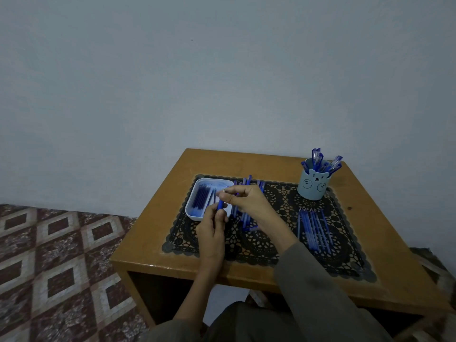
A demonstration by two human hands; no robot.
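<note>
The left hand (212,230) is curled round a blue pen (220,205), gripping its lower part so that it stands nearly upright out of the fist. The right hand (249,199) has its thumb and forefinger pinched together at the pen's top end. The other fingers are bent loosely behind them. There is a small pale bit right at those fingertips, but I cannot tell what it is. The two hands are close together, almost touching, with the pen between them.

Just beyond the left hand, and partly under the pen, is a white tray (197,215) with dark blue refills (201,199) lying in it side by side. Behind and beneath the right hand a row of blue pens (245,222) lies on a black lace mat (271,245), half hidden by the palm and wrist. Further out to the right of that hand, a bunch of thin light-blue refills (313,228) rests on the same mat. Beyond those, well away from both hands, a pale blue cup (313,185) with a bear face stands upright, holding capped pens (320,161).

The mat covers a small wooden table (153,233) pushed against a plain wall. A patterned tile floor (49,255) lies off to the left of the left arm. Grey sleeves cover both forearms.
</note>
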